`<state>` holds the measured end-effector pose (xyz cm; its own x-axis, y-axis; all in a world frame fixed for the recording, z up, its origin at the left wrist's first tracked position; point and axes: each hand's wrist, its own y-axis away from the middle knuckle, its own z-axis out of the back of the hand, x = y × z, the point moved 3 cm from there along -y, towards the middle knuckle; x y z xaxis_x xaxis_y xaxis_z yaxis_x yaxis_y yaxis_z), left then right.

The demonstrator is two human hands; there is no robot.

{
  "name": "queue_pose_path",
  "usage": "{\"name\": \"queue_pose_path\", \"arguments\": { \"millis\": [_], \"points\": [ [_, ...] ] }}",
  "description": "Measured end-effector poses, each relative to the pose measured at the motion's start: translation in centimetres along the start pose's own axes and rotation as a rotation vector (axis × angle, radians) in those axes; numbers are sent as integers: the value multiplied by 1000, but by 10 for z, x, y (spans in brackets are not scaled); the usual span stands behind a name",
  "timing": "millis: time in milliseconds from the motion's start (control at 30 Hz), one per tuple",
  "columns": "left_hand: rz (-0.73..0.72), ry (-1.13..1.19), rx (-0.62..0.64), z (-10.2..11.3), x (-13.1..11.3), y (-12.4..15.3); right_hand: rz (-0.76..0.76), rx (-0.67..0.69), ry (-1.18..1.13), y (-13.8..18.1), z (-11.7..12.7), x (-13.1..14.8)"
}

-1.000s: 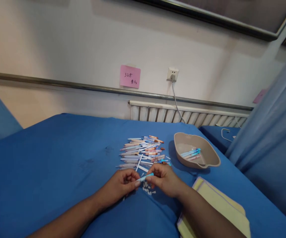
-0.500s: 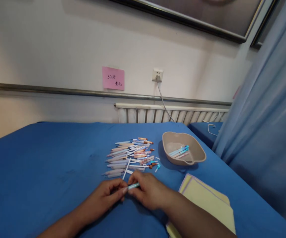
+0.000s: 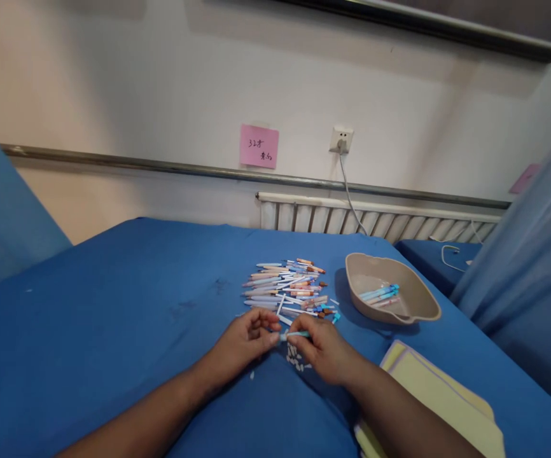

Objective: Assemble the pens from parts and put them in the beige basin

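Note:
My left hand [image 3: 243, 340] and my right hand [image 3: 324, 346] meet over the blue cloth, both pinching one thin light-blue pen [image 3: 295, 334] held crosswise between them. The left fingertips grip its left end, the right fingers wrap its right part. Just beyond the hands lies a pile of pens and pen parts [image 3: 287, 287] in pink, orange, blue and white. Several small white bits [image 3: 296, 360] lie scattered on the cloth right under the hands.
A beige bowl [image 3: 418, 304] with a few blue and pink pens stands at the right of the pile. A yellow cloth [image 3: 442, 397] lies at the near right. A blue curtain [image 3: 533, 267] hangs at the right. Behind are a wall, a radiator and a socket with cable.
The view has swung back to the left and the hands sit a little farther from me. Both hands still hold the light-blue pen between them.

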<state>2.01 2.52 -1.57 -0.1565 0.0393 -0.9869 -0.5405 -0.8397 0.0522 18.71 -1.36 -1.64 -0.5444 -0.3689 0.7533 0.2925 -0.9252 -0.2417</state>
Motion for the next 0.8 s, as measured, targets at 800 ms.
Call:
{"name": "queue_pose_path", "arguments": {
  "millis": [800],
  "points": [
    [219, 165, -40, 1, 8, 1, -92, -179, -52, -2, 5, -7]
  ]
}}
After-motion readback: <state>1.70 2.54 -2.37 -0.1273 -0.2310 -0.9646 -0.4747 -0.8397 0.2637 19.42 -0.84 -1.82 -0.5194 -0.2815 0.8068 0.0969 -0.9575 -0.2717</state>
